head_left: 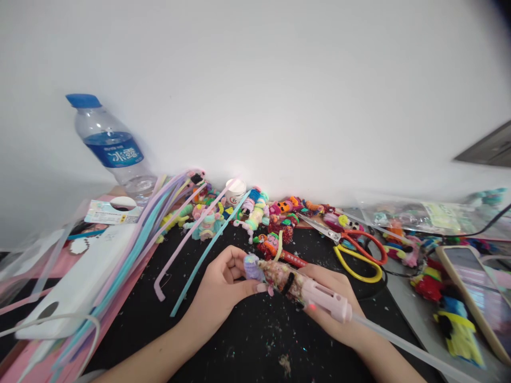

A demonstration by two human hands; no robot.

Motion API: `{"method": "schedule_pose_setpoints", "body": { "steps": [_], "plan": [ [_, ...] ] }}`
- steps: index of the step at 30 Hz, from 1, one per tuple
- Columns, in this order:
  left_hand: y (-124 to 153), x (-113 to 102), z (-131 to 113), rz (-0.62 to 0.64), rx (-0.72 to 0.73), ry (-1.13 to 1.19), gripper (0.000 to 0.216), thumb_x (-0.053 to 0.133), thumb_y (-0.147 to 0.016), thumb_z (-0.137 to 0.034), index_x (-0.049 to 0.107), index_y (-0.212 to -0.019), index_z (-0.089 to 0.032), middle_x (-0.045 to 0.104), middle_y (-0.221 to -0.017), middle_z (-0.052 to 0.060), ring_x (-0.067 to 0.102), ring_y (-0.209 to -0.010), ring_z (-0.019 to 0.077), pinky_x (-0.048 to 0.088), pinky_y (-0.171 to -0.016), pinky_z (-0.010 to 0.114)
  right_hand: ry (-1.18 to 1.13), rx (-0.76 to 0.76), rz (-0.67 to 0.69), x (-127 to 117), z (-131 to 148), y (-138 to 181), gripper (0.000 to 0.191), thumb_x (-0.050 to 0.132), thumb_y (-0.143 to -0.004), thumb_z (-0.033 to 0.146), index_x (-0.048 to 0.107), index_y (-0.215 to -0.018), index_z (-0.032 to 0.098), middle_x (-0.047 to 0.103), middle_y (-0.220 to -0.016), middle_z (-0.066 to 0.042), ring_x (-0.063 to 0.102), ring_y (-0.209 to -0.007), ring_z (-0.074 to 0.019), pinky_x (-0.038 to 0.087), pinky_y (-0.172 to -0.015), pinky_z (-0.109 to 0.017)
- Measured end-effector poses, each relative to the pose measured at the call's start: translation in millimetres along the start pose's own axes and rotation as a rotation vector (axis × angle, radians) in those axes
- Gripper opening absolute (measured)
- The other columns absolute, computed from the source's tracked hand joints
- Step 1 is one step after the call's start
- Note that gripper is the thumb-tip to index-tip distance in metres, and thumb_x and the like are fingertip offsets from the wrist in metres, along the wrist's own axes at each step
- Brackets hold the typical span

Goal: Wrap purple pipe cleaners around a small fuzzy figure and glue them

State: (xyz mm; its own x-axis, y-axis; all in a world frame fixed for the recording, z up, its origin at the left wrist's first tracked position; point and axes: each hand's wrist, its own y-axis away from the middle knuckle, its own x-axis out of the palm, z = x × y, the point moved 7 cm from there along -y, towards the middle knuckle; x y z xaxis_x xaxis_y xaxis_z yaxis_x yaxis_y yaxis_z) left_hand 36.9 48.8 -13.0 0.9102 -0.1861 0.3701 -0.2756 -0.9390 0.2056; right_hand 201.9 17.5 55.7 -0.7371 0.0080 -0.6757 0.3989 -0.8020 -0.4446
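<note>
My left hand (225, 284) pinches a small lilac coil of fuzzy pipe cleaner (252, 267) between thumb and fingers, over the black table. In my right hand (333, 298) is a pink hot glue gun (325, 299), its barrel crusted and marked by a black band. A small red light glows on its side, and a long translucent glue stick (403, 338) sticks out of its rear. The nozzle points left and meets the coil's right side; whether they touch I cannot tell. Something small and pink shows beneath the nozzle, too blurred to name.
Scissors (345, 239) with red and yellow handles lie behind my right hand. Loose pipe cleaners (211, 252) and several fuzzy figures (255, 210) line the wall. A tilted water bottle (114, 146) leans at left. A phone (471, 287) and more figures lie at right.
</note>
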Motion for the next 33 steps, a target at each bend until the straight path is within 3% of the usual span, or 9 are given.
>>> {"method": "schedule_pose_setpoints", "body": {
  "steps": [27,33],
  "plan": [
    [0.6,1.0,-1.5,0.003,-0.005,-0.036,0.034,0.080,-0.056,-0.015,0.052,-0.076,-0.018,0.065,-0.066,-0.002,0.061,-0.062,0.0139,0.045,-0.063,0.026,0.020,0.059,0.026,1.3,-5.7,2.5,0.016,0.050,-0.080,0.033,0.056,-0.083,0.018,0.058,-0.062,-0.001,0.052,-0.049,-0.0135,0.041,-0.046,-0.023],
    [-0.1,3.2,0.6,0.026,-0.027,0.051,0.032,0.080,-0.056,-0.016,0.054,-0.076,-0.017,0.063,-0.064,-0.003,0.057,-0.056,0.0118,0.045,-0.056,0.024,0.032,0.070,0.029,1.4,-5.5,0.8,0.016,0.048,-0.081,0.034,0.055,-0.079,0.020,0.057,-0.060,0.000,0.050,-0.046,-0.0129,0.040,-0.044,-0.023]
  ]
}}
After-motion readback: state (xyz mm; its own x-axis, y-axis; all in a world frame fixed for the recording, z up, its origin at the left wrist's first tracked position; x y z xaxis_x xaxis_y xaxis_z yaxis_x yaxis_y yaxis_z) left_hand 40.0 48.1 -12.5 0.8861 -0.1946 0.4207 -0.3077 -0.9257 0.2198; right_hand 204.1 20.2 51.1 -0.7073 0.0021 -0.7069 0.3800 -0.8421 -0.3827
